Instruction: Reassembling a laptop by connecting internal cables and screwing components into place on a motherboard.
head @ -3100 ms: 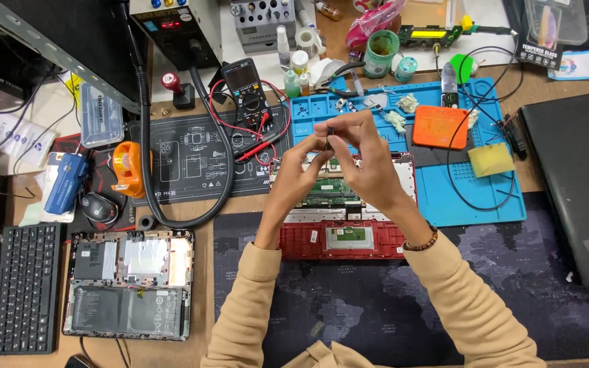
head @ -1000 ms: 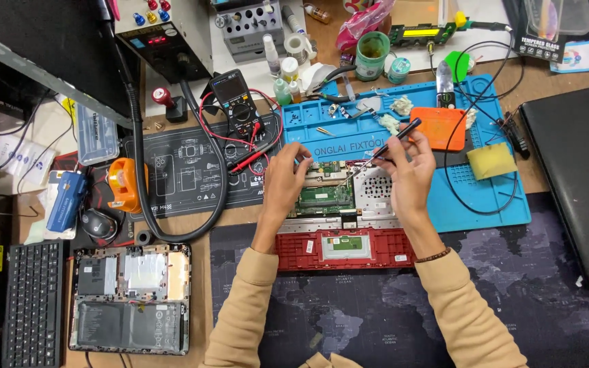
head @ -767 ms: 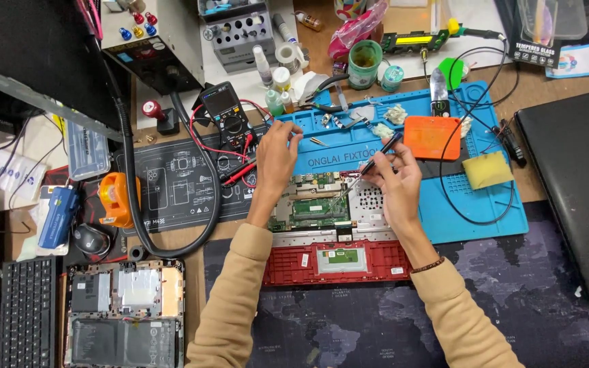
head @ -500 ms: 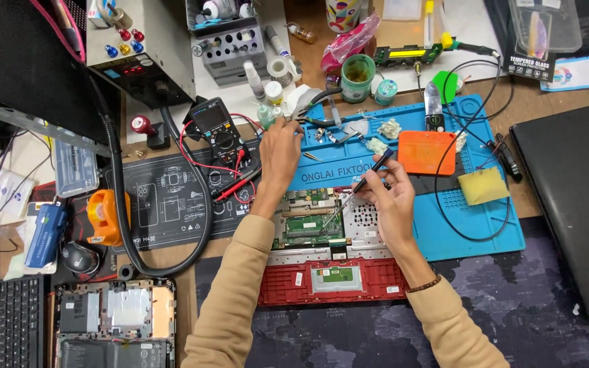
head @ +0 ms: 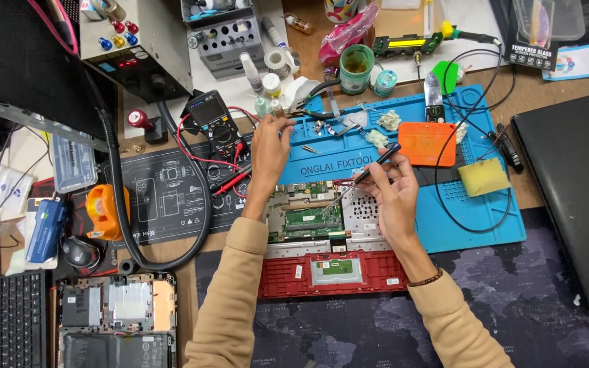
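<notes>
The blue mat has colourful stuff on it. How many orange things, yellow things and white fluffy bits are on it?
Orange pad: 1
Yellow sponge: 1
White fluffy wads: 2
Total: 4, all lying on the blue mat.

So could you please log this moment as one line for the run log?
left hand: reaching to blue mat edge | right hand: holding screwdriver, tip over circuit board | red laptop base: open

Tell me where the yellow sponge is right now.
In the head view, the yellow sponge lies on the right part of the blue work mat, just below the orange pad, to the right of the right hand.
</notes>
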